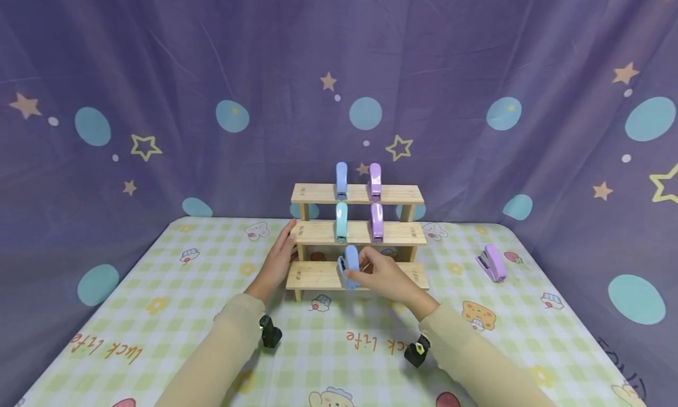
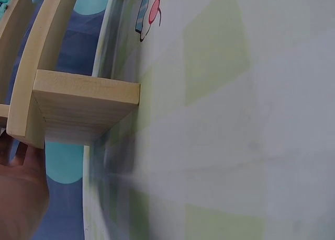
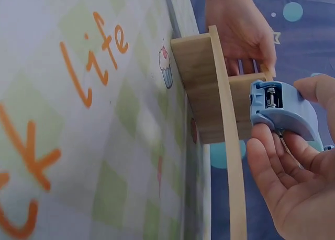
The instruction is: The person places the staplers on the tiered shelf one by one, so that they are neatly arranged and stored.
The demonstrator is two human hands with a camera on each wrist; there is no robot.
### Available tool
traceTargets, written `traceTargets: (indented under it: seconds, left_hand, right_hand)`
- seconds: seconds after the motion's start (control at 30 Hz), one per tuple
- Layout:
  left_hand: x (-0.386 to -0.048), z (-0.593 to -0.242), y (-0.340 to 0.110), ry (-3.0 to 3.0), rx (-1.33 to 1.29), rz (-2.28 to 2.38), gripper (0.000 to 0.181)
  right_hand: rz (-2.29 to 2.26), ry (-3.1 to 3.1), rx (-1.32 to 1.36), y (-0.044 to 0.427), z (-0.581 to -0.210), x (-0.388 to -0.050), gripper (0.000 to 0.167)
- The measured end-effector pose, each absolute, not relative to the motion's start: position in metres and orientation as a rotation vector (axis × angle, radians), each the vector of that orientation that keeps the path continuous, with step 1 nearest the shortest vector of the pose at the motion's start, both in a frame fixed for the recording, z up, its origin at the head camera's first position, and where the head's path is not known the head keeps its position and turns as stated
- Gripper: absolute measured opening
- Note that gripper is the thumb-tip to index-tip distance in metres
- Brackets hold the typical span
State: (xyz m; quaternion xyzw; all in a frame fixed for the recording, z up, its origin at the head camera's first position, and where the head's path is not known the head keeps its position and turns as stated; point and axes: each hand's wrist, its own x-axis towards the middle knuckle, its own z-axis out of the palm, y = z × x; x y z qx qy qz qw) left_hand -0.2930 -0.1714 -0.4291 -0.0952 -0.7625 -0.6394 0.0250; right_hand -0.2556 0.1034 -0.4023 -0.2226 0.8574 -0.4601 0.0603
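A three-tier wooden rack [image 1: 312, 276] stands on the table. My right hand [image 1: 385, 276] pinches a blue stapler [image 1: 352, 264] between thumb and fingers at the middle of its lowest shelf. In the right wrist view the stapler [image 3: 293, 112] has its end toward the camera; whether it touches the shelf I cannot tell. My left hand [image 1: 276, 263] rests against the rack's left side, fingers extended, with the fingertips partly hidden in the left wrist view. On the middle shelf stand a teal stapler [image 1: 341, 222] and a purple stapler [image 1: 376, 222]. Another blue stapler [image 1: 341, 180] and purple stapler [image 1: 375, 181] stand on top.
One more purple stapler [image 1: 494, 262] lies on the table to the right of the rack. A checked cloth [image 1: 185, 313] with printed pictures covers the table. Behind it hangs a purple curtain [image 1: 296, 54] with stars and dots.
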Motion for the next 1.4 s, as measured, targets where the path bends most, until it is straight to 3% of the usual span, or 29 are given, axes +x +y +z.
traceTargets:
  seconds: [1.4]
  left_hand:
    - [-0.292, -0.429, -0.171, -2.356, -0.311, -1.971, 0.055]
  right_hand:
    - [-1.412, 2.7, -0.555, 0.072, -0.413, -0.257, 0.038]
